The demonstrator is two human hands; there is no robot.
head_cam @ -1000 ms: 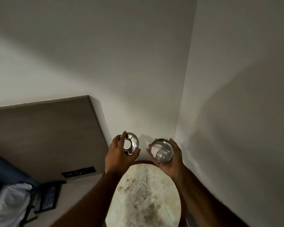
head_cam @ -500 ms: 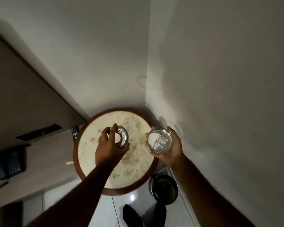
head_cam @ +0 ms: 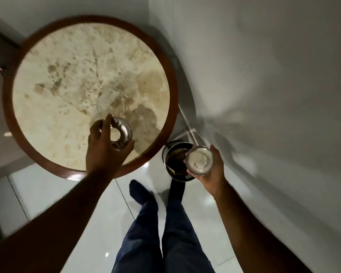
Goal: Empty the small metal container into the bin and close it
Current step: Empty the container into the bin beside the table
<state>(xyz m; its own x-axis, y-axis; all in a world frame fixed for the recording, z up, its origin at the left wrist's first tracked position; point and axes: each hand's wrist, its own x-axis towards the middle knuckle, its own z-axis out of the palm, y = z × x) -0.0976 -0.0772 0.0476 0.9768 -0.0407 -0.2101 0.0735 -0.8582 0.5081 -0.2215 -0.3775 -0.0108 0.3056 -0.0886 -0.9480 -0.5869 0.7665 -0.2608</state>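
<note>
My right hand (head_cam: 215, 170) holds the small round metal container (head_cam: 199, 160) upright, with pale contents inside, right over the near-right rim of the open metal bin (head_cam: 170, 154) on the floor. My left hand (head_cam: 104, 148) grips the shiny ring-shaped metal lid (head_cam: 124, 133) with a hole in its middle, just above the near edge of the round marble table (head_cam: 67, 79). The bin's inside looks dark with some brownish scraps.
The round table has a wooden rim (head_cam: 8, 115) and stands left of the bin. White walls (head_cam: 264, 75) meet in a corner close on the right. My legs in dark trousers (head_cam: 165, 233) and feet stand on the glossy tiled floor (head_cam: 47, 194) before the bin.
The view has tilted down, so the bin and floor show fully. My right hand with the container has moved down over the bin. My left hand with the lid has dropped toward the table's near edge.
</note>
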